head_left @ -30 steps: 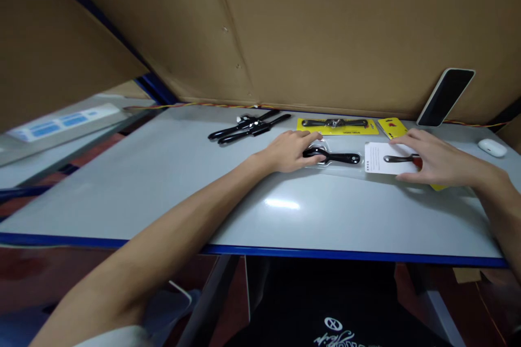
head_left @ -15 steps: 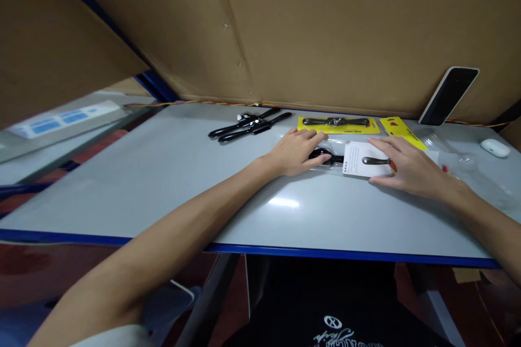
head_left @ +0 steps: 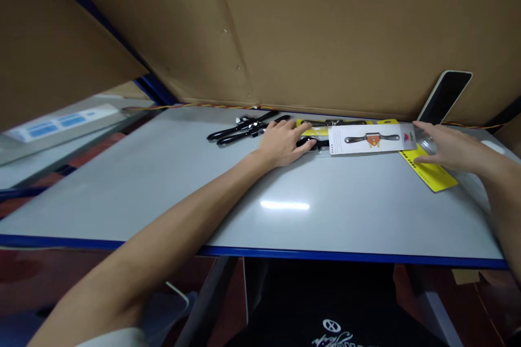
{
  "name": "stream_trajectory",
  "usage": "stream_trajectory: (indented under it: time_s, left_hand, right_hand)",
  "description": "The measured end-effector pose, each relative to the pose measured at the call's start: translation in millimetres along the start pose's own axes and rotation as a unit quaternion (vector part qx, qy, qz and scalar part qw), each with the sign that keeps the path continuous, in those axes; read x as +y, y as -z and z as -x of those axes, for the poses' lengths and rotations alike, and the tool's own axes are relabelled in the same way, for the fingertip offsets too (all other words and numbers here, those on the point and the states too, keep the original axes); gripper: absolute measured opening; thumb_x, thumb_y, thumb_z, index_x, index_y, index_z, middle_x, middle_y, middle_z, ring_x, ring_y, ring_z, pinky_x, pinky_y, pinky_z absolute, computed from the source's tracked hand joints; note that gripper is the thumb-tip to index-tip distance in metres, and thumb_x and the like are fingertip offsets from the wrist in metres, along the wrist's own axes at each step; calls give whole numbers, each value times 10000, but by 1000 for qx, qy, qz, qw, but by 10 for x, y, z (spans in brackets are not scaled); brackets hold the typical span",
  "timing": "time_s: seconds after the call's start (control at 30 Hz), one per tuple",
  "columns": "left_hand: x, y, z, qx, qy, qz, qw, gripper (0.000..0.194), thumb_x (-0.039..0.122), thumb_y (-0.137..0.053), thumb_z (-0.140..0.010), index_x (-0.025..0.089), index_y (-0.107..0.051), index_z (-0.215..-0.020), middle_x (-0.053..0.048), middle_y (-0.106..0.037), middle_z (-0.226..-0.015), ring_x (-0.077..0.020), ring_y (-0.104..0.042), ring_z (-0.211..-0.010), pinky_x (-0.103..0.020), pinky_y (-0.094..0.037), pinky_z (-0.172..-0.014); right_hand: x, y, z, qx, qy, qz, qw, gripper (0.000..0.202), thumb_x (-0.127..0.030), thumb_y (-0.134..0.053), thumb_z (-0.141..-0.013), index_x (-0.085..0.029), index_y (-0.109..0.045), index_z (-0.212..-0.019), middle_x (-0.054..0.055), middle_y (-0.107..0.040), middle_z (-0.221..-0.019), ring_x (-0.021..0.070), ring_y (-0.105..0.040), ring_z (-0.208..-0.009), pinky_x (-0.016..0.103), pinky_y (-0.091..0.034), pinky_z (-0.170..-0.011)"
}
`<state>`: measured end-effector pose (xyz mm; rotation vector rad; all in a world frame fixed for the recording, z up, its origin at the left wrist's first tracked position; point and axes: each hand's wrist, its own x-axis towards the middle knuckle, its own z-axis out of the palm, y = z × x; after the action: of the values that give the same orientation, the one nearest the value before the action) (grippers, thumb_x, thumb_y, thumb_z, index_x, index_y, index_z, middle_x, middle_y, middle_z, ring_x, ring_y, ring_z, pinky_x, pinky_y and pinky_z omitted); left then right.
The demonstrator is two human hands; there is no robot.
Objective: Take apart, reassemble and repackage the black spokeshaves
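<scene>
A black spokeshave (head_left: 323, 143) lies in clear plastic, partly beneath my left hand (head_left: 280, 143). The fingers and thumb of that hand close on its left part. Over its right part is a white printed card (head_left: 337, 146) with a picture of such a tool. At the card's right end hovers my right hand (head_left: 451, 149), thumb and index finger apart, near a clear plastic piece (head_left: 426, 143). A yellow card (head_left: 437, 176) slants out below the right hand. Behind the left fingers, a second spokeshave (head_left: 354, 122) rests on yellow packaging (head_left: 319, 132).
Two black spokeshaves (head_left: 238, 133) lie together left of my left hand. A phone (head_left: 445, 97) leans on the cardboard wall (head_left: 325, 38) at the back. Wires (head_left: 203, 104) run along the table's rear edge. A white case (head_left: 492, 146) is partly hidden behind my right arm.
My right hand has moved right, off the white card, uncovering its picture. The card and my left hand have shifted slightly left. The yellow card now extends farther toward me.
</scene>
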<state>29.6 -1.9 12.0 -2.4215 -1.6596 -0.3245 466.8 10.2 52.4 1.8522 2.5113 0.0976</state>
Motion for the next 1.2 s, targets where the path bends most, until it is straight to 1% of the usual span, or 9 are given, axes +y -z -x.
stream_trajectory:
  time_s: [0.33,0.43,0.53,0.63,0.73,0.83,0.97,1.1,1.2]
  left_hand:
    - [-35,-18,-19,10,-9,40,999,593,546,-338,-1008,212,-569,-1440,-148,-661,-1150,-340,-610,-1081,-461,-442,-927]
    - [-167,39,-66,65,7,88,994,574,480,-285,-1019,171,-627,-1361,-149,-661,-1167,-316,-593,-1117,-431,-442,-960]
    - [-413,155,-95,119,88,122,981,571,405,-216,-1022,132,-683,-1203,-144,-688,-1108,-270,-612,-1065,-368,-449,-937]
    - [-680,277,-78,65,208,111,970,575,408,-207,-1010,156,-723,-998,-131,-705,-895,-272,-629,-912,-359,-463,-845]
    - [-860,353,-48,5,251,43,967,545,531,-319,-964,178,-712,-829,-154,-697,-853,-319,-624,-880,-395,-461,-818]
    - [-919,383,-44,-109,228,55,966,555,579,-355,-924,202,-680,-678,-125,-691,-756,-295,-628,-804,-366,-461,-778]
    - [-852,406,-41,-255,172,192,932,516,588,-398,-874,213,-588,-574,-93,-649,-640,-228,-573,-629,-336,-457,-657]
    - [-710,431,0,-279,106,265,917,435,569,-435,-848,220,-489,-593,-67,-588,-627,-183,-507,-562,-322,-449,-597]
    - [-643,414,17,-289,77,267,916,442,592,-482,-826,215,-495,-595,-47,-570,-618,-170,-492,-538,-320,-450,-587]
  right_hand:
    - [-363,67,23,29,17,-26,999,805,-642,-515,-925,-284,-300,-1614,157,-570,-1481,407,-621,-1216,547,-519,-967]
    - [-301,49,8,36,-26,3,999,871,-696,-459,-923,-214,-283,-1627,215,-580,-1435,435,-629,-1177,556,-523,-917]
    - [-247,22,-22,8,-35,-19,999,916,-680,-480,-915,-147,-268,-1629,243,-622,-1375,437,-634,-1158,531,-518,-897]
    - [-276,29,-33,-3,-28,-37,999,823,-635,-495,-919,-139,-392,-1568,233,-659,-1336,421,-646,-1118,503,-511,-862]
    - [-322,47,-28,2,-40,-35,999,697,-603,-504,-915,-132,-547,-1427,217,-707,-1225,382,-665,-1009,451,-496,-784]
    - [-328,43,-25,21,-62,-37,997,628,-589,-489,-926,-136,-604,-1347,196,-737,-1117,338,-666,-913,416,-472,-743]
    - [-327,43,-17,61,-73,-53,994,632,-546,-496,-931,-124,-595,-1391,181,-755,-1123,339,-665,-961,415,-472,-775]
    - [-297,79,-21,107,-93,-39,989,589,-500,-521,-917,-147,-616,-1379,173,-744,-1122,325,-669,-971,409,-475,-782]
    - [-178,61,-57,93,-127,-11,987,633,-574,-496,-927,-143,-618,-1374,206,-713,-1177,365,-652,-1013,427,-474,-773]
